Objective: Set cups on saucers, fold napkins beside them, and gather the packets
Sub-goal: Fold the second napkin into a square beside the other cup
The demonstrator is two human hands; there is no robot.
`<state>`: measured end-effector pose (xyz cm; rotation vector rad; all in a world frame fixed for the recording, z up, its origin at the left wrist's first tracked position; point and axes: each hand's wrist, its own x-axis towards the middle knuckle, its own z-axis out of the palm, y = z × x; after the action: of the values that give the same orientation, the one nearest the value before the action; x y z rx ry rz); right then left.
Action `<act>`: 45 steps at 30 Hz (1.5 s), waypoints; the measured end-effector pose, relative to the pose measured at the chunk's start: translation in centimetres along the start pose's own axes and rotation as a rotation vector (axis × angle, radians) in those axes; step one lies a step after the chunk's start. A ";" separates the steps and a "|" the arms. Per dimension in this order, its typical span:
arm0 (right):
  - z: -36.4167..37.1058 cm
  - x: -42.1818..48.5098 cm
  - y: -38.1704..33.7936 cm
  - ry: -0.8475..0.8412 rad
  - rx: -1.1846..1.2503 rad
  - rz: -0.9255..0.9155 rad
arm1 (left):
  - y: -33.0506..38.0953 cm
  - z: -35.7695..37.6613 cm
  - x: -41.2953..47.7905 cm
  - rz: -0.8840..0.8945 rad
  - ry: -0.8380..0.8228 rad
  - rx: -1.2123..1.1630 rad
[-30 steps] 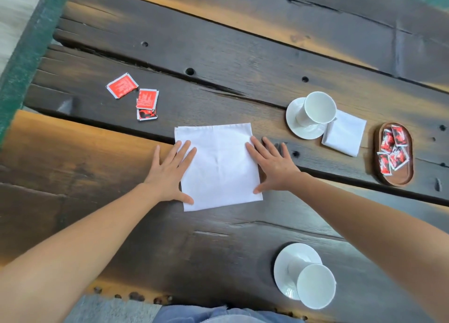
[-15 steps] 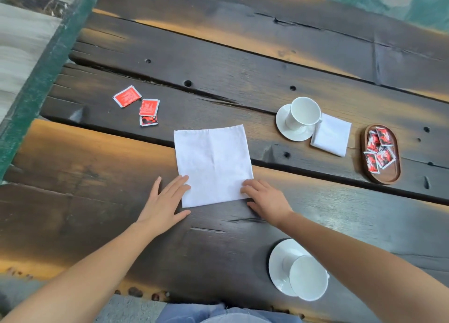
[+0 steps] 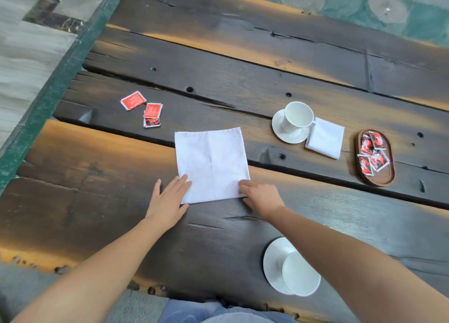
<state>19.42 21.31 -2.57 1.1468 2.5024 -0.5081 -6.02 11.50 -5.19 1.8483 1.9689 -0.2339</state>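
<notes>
Shifting down to napkin (image 3: 211, 162) corners | left hand (image 3: 167, 201) flat | right hand (image 3: 261, 197) grip unclear

napkin (image 3: 211, 163) flat mid-table | folded napkin (image 3: 325, 140) beside far saucer (image 3: 279, 131) | loose packets (image 3: 152, 110) left

Nothing is legible: the small red square packets (image 3: 133, 100) beyond the left hand (image 3: 167, 201) bear white print, too blurred to read.
</notes>
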 end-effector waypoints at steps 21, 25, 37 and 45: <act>-0.6 -2.5 0.6 0.172 0.485 0.051 | 2.1 1.7 -2.0 -0.137 0.135 -0.191; 1.1 -5.1 0.8 0.122 0.532 -0.008 | 2.2 1.4 -2.6 -0.159 0.164 -0.573; 1.9 -5.0 2.3 0.036 0.474 0.057 | 2.7 1.8 -6.0 -0.116 0.088 -0.577; 2.5 -4.8 2.3 -0.009 0.645 0.202 | 3.7 1.0 -6.5 -0.253 0.101 -0.787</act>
<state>24.58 18.46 -3.01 1.5822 2.2282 -1.3135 -2.06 5.57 -2.76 1.1218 1.9524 0.5055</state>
